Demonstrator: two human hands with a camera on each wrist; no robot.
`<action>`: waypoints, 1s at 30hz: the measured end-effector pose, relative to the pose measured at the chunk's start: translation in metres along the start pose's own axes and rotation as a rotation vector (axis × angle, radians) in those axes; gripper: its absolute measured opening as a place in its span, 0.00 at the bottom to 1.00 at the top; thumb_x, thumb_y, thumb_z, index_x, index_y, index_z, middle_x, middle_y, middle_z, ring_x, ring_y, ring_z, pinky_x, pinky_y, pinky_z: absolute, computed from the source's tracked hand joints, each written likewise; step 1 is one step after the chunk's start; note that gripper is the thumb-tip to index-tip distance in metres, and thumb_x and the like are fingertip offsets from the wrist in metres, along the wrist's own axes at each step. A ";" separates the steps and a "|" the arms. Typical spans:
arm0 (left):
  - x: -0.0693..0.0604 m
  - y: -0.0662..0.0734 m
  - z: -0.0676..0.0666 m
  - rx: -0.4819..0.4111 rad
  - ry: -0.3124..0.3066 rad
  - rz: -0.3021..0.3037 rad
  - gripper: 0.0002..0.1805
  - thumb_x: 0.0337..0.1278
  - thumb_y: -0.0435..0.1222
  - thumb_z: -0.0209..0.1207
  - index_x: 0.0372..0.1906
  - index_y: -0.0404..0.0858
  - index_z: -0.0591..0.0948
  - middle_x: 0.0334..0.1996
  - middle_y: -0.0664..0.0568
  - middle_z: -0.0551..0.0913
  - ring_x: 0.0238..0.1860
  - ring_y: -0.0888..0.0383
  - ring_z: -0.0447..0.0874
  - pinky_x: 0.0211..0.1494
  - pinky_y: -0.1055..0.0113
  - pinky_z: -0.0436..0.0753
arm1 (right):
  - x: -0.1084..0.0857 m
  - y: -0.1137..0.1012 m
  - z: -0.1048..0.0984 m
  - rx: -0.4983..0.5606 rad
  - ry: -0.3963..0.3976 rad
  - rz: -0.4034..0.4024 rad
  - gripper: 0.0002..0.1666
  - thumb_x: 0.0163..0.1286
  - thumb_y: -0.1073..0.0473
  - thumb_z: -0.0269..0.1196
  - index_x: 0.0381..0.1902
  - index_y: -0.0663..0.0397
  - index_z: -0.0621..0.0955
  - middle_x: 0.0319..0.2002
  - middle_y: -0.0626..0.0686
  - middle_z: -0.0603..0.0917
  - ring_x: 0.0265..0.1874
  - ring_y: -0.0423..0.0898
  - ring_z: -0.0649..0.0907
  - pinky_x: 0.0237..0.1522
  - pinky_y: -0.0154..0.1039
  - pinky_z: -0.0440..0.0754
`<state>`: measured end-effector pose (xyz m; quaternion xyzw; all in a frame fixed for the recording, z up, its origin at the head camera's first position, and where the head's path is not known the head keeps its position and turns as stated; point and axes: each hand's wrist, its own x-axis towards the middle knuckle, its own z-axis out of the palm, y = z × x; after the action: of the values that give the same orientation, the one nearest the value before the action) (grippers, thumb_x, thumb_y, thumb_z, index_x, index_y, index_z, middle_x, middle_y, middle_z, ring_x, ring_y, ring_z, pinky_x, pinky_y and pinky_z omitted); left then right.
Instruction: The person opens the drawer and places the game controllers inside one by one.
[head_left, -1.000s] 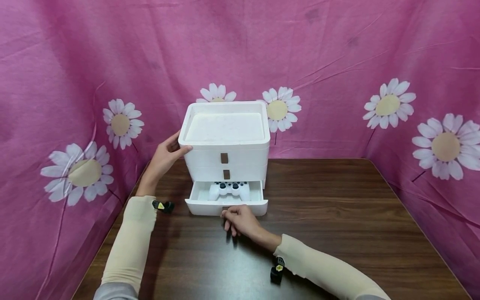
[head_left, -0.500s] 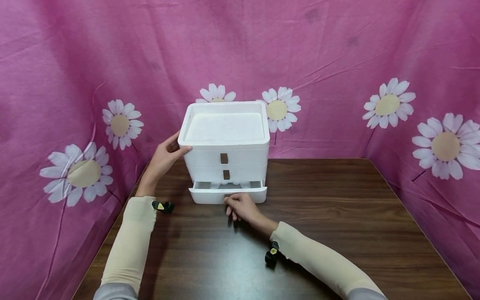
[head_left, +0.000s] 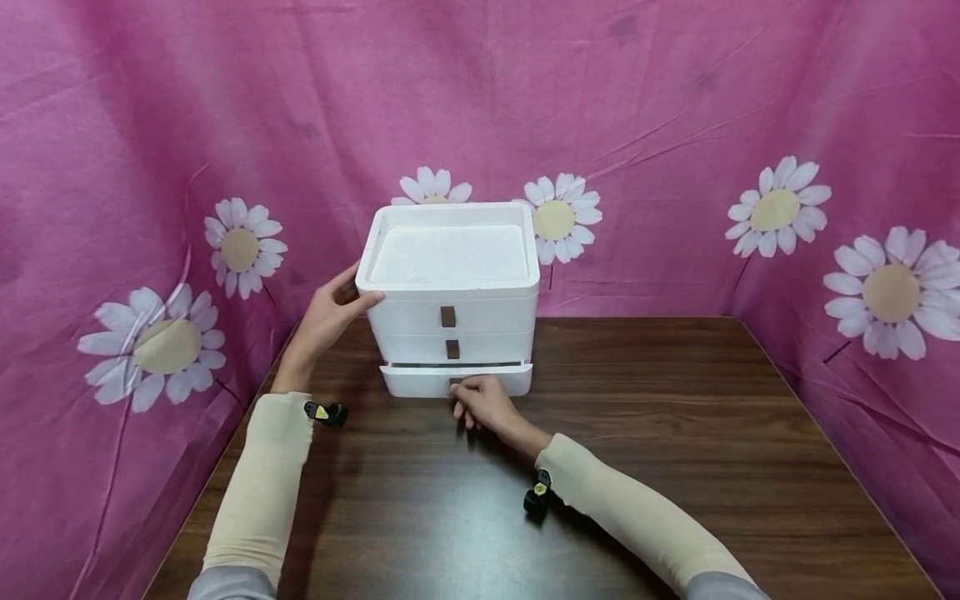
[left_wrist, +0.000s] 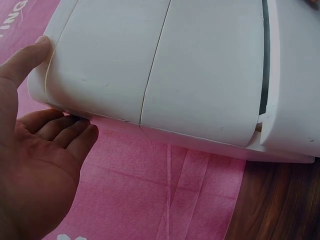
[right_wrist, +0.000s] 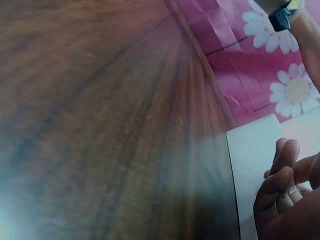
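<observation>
A white plastic drawer unit (head_left: 453,250) stands at the table's back, with a brown tab on each drawer front. My left hand (head_left: 324,323) holds its upper left corner; in the left wrist view the thumb (left_wrist: 36,55) lies on the front and the fingers (left_wrist: 75,131) against the side. Low on the unit, the bottom drawer (head_left: 420,383) sticks out slightly, leaving a thin dark gap above its front. Thumb and forefinger of my right hand (head_left: 486,404) pinch that drawer's brown pull tab (head_left: 454,383). The drawer's inside cannot be seen now.
The dark wooden table (head_left: 675,433) extends in front of the unit and to its right. A pink curtain (head_left: 637,100) with white daisies hangs behind and along both sides. The unit's top is a shallow rimmed tray (head_left: 450,254).
The right hand has pushed the bottom drawer back until it is almost closed. The white game controller inside it has gone out of sight. The left hand has stayed put.
</observation>
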<state>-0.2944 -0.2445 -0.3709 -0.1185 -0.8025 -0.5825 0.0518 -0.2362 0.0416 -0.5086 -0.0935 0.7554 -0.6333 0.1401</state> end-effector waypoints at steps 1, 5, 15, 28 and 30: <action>0.000 0.000 0.000 -0.001 -0.001 -0.002 0.43 0.70 0.45 0.70 0.85 0.50 0.63 0.79 0.44 0.72 0.71 0.55 0.75 0.56 0.79 0.81 | 0.001 0.000 0.000 0.002 0.007 0.002 0.19 0.81 0.60 0.59 0.46 0.74 0.87 0.17 0.45 0.84 0.10 0.36 0.75 0.13 0.30 0.70; 0.001 0.000 0.002 -0.011 -0.005 -0.004 0.43 0.70 0.45 0.70 0.84 0.49 0.64 0.78 0.44 0.72 0.72 0.54 0.75 0.57 0.79 0.81 | 0.009 0.001 -0.002 0.014 0.032 0.013 0.19 0.81 0.60 0.59 0.46 0.75 0.87 0.17 0.45 0.83 0.11 0.36 0.75 0.14 0.30 0.71; 0.002 -0.001 0.004 -0.021 -0.023 -0.012 0.44 0.70 0.46 0.70 0.85 0.51 0.63 0.80 0.46 0.70 0.74 0.53 0.73 0.58 0.78 0.81 | 0.017 0.001 -0.007 0.012 0.074 0.045 0.19 0.81 0.59 0.59 0.46 0.73 0.87 0.17 0.45 0.83 0.10 0.36 0.75 0.15 0.30 0.72; -0.005 -0.006 0.003 0.006 -0.026 -0.030 0.43 0.71 0.49 0.68 0.84 0.49 0.64 0.81 0.48 0.69 0.79 0.50 0.69 0.69 0.68 0.80 | 0.008 0.001 -0.019 -0.076 0.093 0.006 0.16 0.81 0.60 0.59 0.52 0.66 0.87 0.20 0.48 0.86 0.11 0.37 0.77 0.15 0.32 0.75; -0.010 -0.010 0.001 0.054 -0.016 -0.033 0.41 0.72 0.50 0.68 0.83 0.46 0.67 0.78 0.46 0.72 0.78 0.49 0.70 0.70 0.65 0.79 | 0.003 -0.001 -0.028 -0.107 0.098 -0.012 0.15 0.81 0.60 0.60 0.53 0.65 0.87 0.20 0.50 0.87 0.11 0.38 0.78 0.15 0.32 0.75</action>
<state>-0.2866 -0.2475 -0.3824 -0.1087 -0.8200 -0.5605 0.0388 -0.2484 0.0665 -0.5040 -0.0743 0.7934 -0.5968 0.0938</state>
